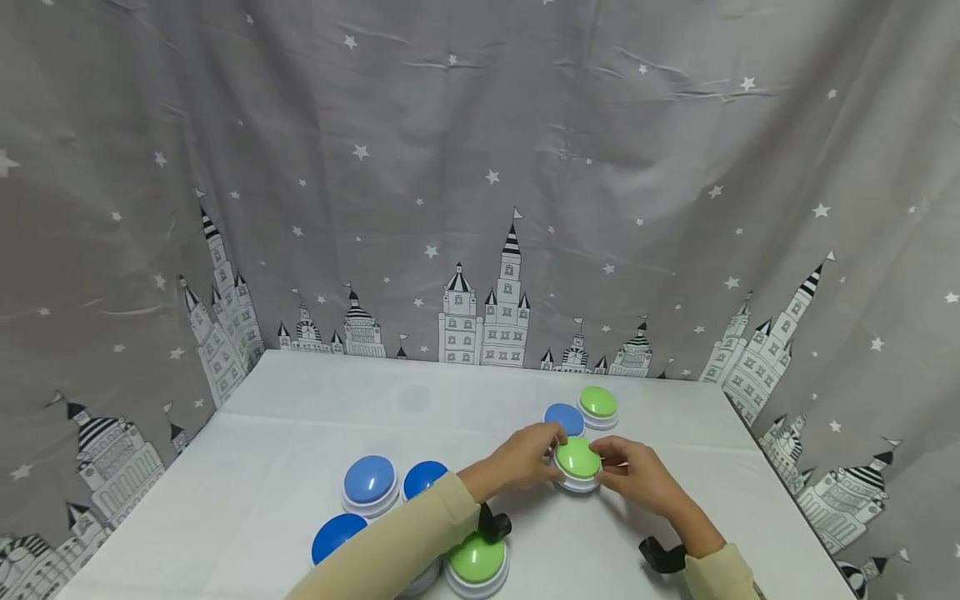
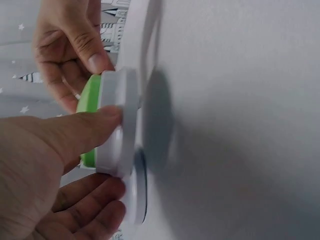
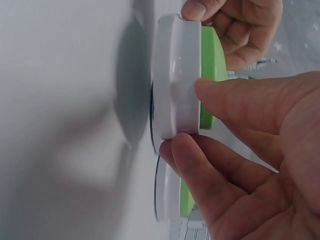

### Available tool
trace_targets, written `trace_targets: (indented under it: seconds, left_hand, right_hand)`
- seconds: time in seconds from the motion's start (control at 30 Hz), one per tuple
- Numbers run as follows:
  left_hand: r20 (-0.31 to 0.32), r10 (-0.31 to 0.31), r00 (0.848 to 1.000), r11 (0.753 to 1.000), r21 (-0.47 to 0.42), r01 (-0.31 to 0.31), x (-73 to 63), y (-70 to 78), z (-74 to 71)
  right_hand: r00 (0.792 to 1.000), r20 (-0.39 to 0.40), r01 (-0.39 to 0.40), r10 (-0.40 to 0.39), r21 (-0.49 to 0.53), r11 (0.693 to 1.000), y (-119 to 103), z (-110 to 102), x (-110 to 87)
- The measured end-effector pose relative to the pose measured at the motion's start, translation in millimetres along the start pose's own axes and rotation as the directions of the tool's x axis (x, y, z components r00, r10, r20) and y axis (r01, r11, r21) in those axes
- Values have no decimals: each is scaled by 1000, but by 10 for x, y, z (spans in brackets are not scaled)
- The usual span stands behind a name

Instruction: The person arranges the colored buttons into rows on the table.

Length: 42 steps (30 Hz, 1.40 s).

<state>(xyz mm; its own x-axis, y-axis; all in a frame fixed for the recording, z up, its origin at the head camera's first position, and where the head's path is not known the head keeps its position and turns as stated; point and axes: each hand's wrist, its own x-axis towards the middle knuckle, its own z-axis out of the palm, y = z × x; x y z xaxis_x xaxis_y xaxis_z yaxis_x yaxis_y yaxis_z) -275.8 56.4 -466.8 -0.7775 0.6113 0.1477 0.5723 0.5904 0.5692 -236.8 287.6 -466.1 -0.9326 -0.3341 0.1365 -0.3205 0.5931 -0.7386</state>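
Note:
Both hands hold one round push button with a green dome and white base point(image 1: 578, 457), toward the right side of the white table. My left hand point(image 1: 528, 457) grips its left side, thumb point(image 2: 102, 122) along the white base and fingers at the rim. From the right, my right hand point(image 1: 636, 473) grips the same base between thumb and fingers point(image 3: 192, 160). The wrist views show the button close over the table, its shadow point(image 2: 157, 117) on the cloth beside it. Just behind it are a blue push button point(image 1: 564, 418) and another green push button point(image 1: 598, 403).
On the left front of the white table point(image 1: 300, 408) stand more push buttons: a blue one point(image 1: 370, 481), a second blue one point(image 1: 424, 477), a third blue one point(image 1: 335, 537) and a green one point(image 1: 477, 558). My left sleeve point(image 1: 397, 542) partly covers this group. A grey castle-print curtain point(image 1: 450, 125) hangs behind.

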Motion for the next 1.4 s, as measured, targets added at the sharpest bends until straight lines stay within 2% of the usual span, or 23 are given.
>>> trace_targets:
  seconds: [0.17,0.37,0.57,0.77,1.03,1.4]
  left_hand:
    - [9,11,1000,1000,19,-12,-124,-43,-144]
    - [31,-13,999,1000,18,13,-287,-100,-296]
    - [49,-17,999,1000,5,17,-411,-142,-328]
    - [67,-32,997,998,61,28,-591,-189,-364]
    - [61,-93,994,992,86,88,-835,-233,-477]
    - [63,-90,994,990,115,82,-1133,-319,-623]
  right_hand:
    - [1000,-10,2,-2,-5,1000,-120,117,35]
    - [999,18,27,-26,-5,1000,-262,256,84]
    - [997,24,74,-73,-20,997,-334,362,50]
    - [989,78,124,-122,-28,992,-375,519,71]
    - [984,115,137,-139,29,990,-497,714,120]
    - [973,162,162,-165,30,986,-645,940,155]
